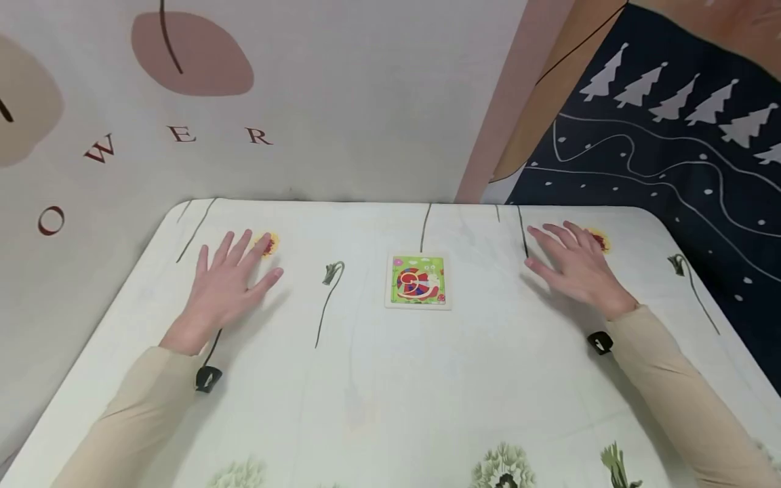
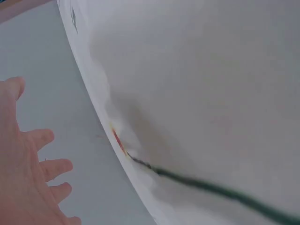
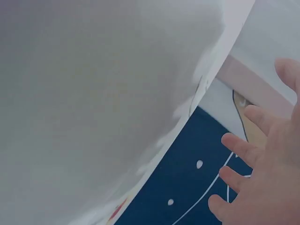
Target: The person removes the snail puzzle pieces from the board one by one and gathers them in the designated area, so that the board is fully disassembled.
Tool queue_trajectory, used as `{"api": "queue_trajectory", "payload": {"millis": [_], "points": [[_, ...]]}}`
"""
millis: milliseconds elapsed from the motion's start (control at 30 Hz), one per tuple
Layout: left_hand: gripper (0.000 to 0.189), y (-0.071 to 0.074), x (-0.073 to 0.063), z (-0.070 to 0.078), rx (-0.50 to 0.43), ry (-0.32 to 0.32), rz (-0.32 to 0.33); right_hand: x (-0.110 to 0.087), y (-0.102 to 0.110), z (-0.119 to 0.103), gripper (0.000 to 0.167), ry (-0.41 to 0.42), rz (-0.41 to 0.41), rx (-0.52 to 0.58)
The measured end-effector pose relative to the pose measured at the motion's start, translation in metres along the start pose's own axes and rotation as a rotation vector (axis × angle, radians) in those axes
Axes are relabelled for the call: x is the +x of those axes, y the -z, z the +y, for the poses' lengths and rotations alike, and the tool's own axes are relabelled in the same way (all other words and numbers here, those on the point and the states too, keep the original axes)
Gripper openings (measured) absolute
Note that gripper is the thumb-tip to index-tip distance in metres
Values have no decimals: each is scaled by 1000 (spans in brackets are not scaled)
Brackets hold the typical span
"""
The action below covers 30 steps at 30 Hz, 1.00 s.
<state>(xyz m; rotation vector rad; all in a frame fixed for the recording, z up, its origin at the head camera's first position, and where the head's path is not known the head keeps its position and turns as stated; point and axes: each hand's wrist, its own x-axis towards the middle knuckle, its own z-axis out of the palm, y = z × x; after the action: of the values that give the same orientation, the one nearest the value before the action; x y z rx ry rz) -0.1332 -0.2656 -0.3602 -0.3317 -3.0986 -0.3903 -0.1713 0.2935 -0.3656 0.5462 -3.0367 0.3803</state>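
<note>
A small square picture puzzle (image 1: 418, 280) with a colourful snail on a green ground lies flat near the middle of the table. To its left, my left hand (image 1: 227, 285) is held above the tabletop with fingers spread and nothing in it. My right hand (image 1: 576, 266) hovers on the other side of the puzzle, its fingers apart and holding nothing. Both wrist views show the left hand (image 2: 28, 173) and the right hand (image 3: 262, 164) bare, with the puzzle out of sight there.
A white cloth printed with flowers and stems covers the table (image 1: 390, 379). Behind it hangs a pale curtain with letters (image 1: 366, 102), and at the right a dark blue cloth with white trees (image 1: 659, 156). A small black device (image 1: 208, 378) sits at each wrist.
</note>
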Motion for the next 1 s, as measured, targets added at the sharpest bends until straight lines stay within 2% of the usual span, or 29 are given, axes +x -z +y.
{"api": "queue_trajectory", "payload": {"millis": [400,700,1000], "points": [[70,-6,12,26,-36,-85,-23,18,-5,-21,53,79,62,94],[68,-19,23,45,-21,-164,-84,26,-10,-33,46,116,81,164],[64,-30,30,66,-91,-244,-155,42,-18,-43,37,148,124,238]]}}
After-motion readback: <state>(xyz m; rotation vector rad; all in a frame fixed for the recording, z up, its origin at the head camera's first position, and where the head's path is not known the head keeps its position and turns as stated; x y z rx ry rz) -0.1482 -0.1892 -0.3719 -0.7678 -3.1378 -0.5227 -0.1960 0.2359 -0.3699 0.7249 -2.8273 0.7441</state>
